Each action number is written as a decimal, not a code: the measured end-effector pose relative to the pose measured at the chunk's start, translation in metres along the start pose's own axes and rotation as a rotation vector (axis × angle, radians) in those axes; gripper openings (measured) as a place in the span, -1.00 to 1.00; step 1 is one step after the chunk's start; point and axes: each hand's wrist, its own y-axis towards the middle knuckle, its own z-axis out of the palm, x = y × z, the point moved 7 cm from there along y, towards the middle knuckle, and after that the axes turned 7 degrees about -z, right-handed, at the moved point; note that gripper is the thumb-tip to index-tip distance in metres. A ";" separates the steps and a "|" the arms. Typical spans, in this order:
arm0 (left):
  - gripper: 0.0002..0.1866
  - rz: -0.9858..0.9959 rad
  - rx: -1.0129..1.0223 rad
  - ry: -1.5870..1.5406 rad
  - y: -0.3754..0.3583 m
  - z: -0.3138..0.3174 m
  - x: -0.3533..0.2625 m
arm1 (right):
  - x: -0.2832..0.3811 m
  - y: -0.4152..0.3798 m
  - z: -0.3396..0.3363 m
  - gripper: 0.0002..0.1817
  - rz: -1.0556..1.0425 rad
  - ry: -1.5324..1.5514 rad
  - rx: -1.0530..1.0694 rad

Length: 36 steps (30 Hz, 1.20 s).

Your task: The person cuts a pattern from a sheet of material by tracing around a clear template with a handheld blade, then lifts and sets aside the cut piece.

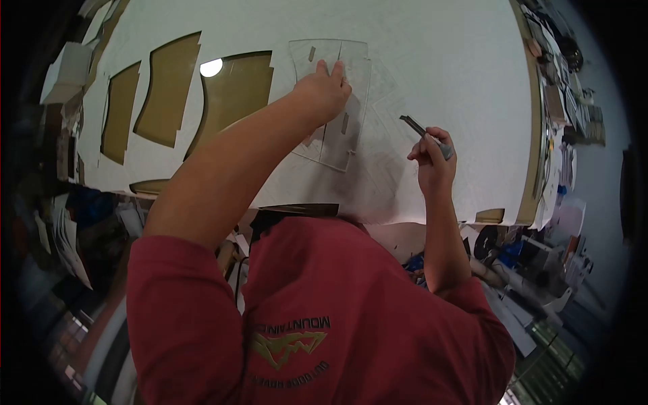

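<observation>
My left hand [324,93] lies on a clear plastic template [358,74] with curved edges and narrow slots. Its fingers are stretched out and press the template down on the pale sheet [466,61]; part of the template is hidden beneath my hand and forearm. Off to the right, my right hand [435,152] is closed around a utility knife [417,128]. The knife's blade end points up and left, above the sheet and apart from the template.
Several curved openings, among them one cut-out [169,91], show brown tabletop on the left. A smaller notch [489,215] lies at the near right edge. Cluttered tools and boxes line the right side [563,88], and a white box [67,71] stands at the far left.
</observation>
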 end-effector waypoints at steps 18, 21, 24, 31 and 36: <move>0.13 0.192 -0.415 -0.246 -0.026 0.031 0.054 | -0.004 -0.143 0.034 -0.77 0.020 -0.486 -0.467; 0.13 0.140 -0.420 -0.256 -0.026 0.035 0.060 | -0.012 -0.144 0.009 -0.78 -0.170 -0.719 -0.438; 0.14 0.137 -0.387 -0.239 -0.021 0.030 0.057 | -0.021 -0.138 -0.011 -0.74 -0.228 -0.835 -0.409; 0.17 0.101 -0.324 -0.205 -0.024 0.021 -0.003 | -0.010 -0.119 -0.033 -0.74 -0.145 -0.734 -0.328; 0.05 0.099 -0.450 -0.255 -0.015 0.017 -0.148 | 0.019 -0.111 -0.034 -0.65 -0.636 -1.140 0.044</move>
